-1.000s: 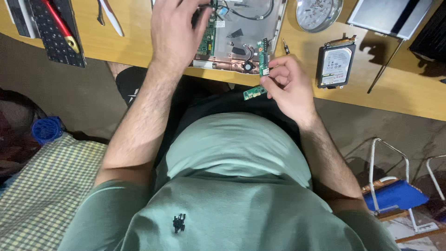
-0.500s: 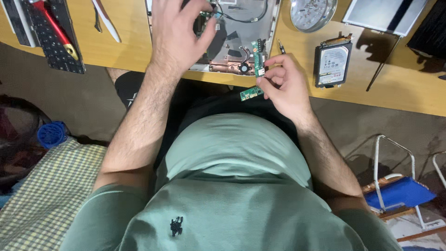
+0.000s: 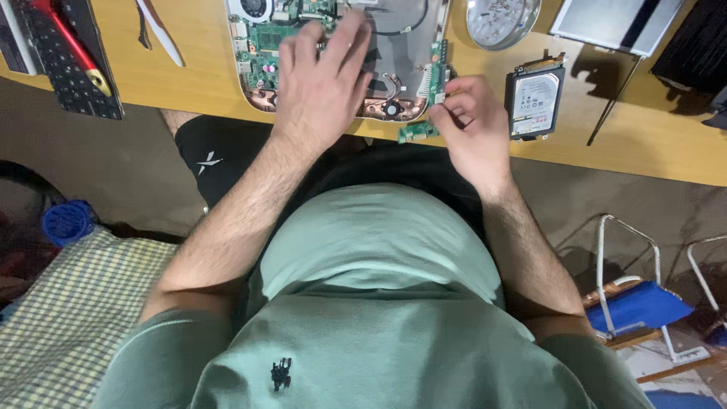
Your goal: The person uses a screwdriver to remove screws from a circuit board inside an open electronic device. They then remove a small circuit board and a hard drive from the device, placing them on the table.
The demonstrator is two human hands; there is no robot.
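An opened laptop base (image 3: 409,30) with a green circuit board and copper heat pipe lies on the wooden table (image 3: 204,83). My left hand (image 3: 322,83) rests flat on it, fingers spread over the board. My right hand (image 3: 469,125) pinches a small green circuit board (image 3: 418,132) at the table's front edge, beside the laptop's right side. A narrow green board strip (image 3: 438,72) sits along that side, just above my right fingers.
A hard drive (image 3: 535,102) lies right of my right hand. A round metal dish (image 3: 501,19), a screen panel (image 3: 617,23), a thin rod (image 3: 612,102), a keyboard (image 3: 64,64) with a red-handled tool (image 3: 76,53) and tweezers (image 3: 159,30) surround the work. Blue stool (image 3: 644,303) below right.
The view has shifted so more of the table shows. My left hand has settled lower over the laptop board. My right hand still holds the small board at the edge.
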